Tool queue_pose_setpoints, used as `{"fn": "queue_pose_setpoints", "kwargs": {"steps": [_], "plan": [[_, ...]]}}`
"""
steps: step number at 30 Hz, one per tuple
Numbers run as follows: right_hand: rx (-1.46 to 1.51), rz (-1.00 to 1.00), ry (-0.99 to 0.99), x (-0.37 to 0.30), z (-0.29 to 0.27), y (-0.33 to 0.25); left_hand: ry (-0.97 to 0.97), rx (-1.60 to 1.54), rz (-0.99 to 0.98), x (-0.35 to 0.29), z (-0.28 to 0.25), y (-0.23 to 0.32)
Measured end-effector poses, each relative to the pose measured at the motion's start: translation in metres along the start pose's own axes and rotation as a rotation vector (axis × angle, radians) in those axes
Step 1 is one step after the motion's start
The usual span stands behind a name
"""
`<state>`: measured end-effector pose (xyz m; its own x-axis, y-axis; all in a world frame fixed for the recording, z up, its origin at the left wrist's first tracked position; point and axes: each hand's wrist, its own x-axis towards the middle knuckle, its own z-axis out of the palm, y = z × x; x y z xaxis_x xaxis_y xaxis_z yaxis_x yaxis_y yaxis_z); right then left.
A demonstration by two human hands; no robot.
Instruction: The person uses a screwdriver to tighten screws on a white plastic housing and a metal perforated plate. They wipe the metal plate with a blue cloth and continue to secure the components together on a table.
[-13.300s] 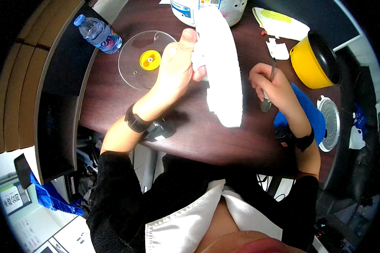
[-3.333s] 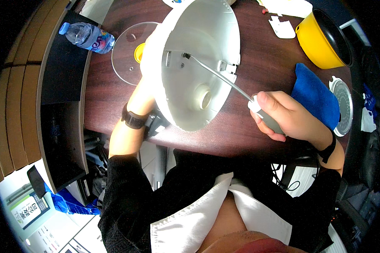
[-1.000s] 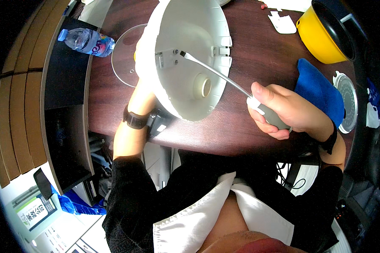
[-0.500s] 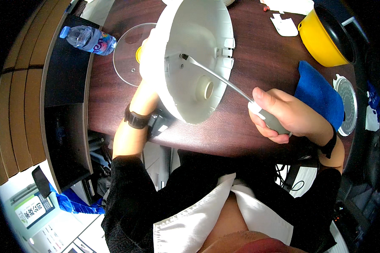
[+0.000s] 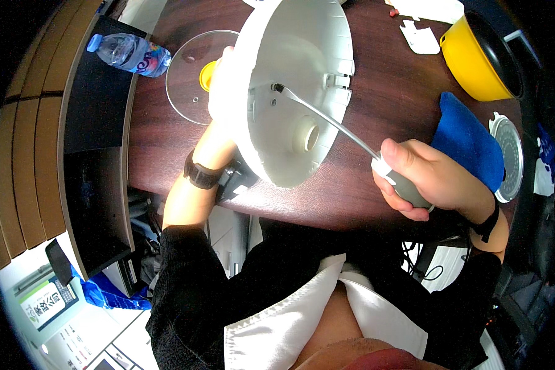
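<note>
A white bowl-shaped plastic housing [image 5: 293, 58] is tipped on its side above the table, its hollow facing right. My left hand [image 5: 221, 102] grips it from the outer left; glare and the shell hide most of those fingers. My right hand [image 5: 431, 172] is closed around the grey-and-white handle of a screwdriver [image 5: 336, 121]. The metal shaft reaches into the hollow, and its dark tip meets the inner wall beside small holes. Lower in the shell is a short round tube [image 5: 308, 137], and clips line the right rim.
A clear glass lid [image 5: 182, 74] with a yellow knob lies left, beside a water bottle [image 5: 132, 55]. On the right are a yellow pot [image 5: 468, 61], a blue cloth [image 5: 465, 142] and a perforated round plate [image 5: 507, 157]. White plastic pieces [image 5: 419, 37] lie at the back.
The housing has shifted slightly right and down, uncovering more of the lid's yellow knob. My right hand and the screwdriver have moved the same way, the tip still inside the housing.
</note>
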<state>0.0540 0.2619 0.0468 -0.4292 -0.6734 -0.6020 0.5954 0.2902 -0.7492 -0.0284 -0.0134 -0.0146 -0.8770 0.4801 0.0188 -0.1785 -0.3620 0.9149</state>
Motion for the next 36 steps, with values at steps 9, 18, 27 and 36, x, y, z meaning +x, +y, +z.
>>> {"fn": "queue_pose_setpoints", "kwargs": {"steps": [9, 18, 27, 36], "plan": [[-0.049, -0.077, 0.043, 0.006, -0.001, 0.009, -0.013, 0.077, -0.007, -0.004, -0.003, 0.001], [-0.041, -0.083, 0.221, 0.014, -0.007, 0.016, -0.089, 0.349, -0.038, -0.006, -0.007, 0.005], [-0.044, -0.084, 0.276, 0.015, -0.012, 0.022, -0.039, 0.338, 0.027, -0.005, 0.003, 0.0], [-0.046, -0.135, 0.278, 0.014, -0.004, 0.029, -0.066, 0.327, 0.136, 0.003, 0.022, 0.005]]}}
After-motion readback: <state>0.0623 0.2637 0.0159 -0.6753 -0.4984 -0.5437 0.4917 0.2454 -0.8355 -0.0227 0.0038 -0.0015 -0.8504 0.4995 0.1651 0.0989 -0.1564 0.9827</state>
